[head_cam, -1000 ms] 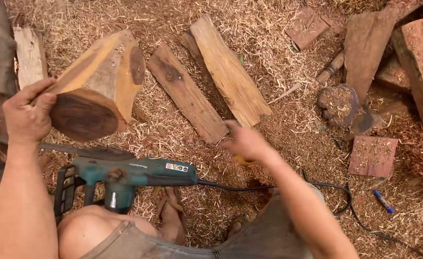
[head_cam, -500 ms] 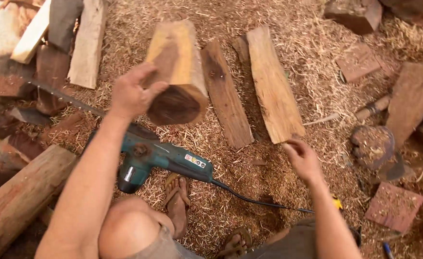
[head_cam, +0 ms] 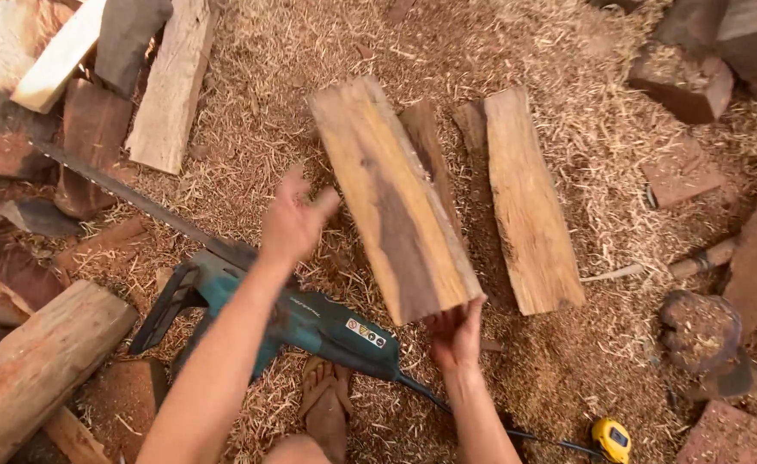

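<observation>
1. Gripping the near end of a split log (head_cam: 393, 199), the right hand (head_cam: 456, 333) had its fingers curled under the cut end, closed on the wood.
2. The log sat tilted with its flat cut face up, pale at the edges with a dark streak down the middle, its far end pointing away from the person.
3. The left hand (head_cam: 294, 221) hung open just left of the log, fingers spread and a little blurred, holding nothing; whether a fingertip touched the wood could not be told.
4. Below the left forearm lay a teal electric saw (head_cam: 297, 318) on the sawdust floor (head_cam: 567, 361), its long blade (head_cam: 129, 196) reaching up and left, its black cord running off to the right.
5. Two more slabs lay just right of the log: a narrow dark one (head_cam: 428, 155) partly under it, and a wider pale plank (head_cam: 525, 202) beside that.
6. A sandalled foot (head_cam: 327, 404) showed near the saw's rear end.
7. A yellow tape measure (head_cam: 610, 440) lay at the lower right.
8. Round logs (head_cam: 35, 369) lay at the lower left, and stacked boards (head_cam: 168, 86) at the upper left.
</observation>
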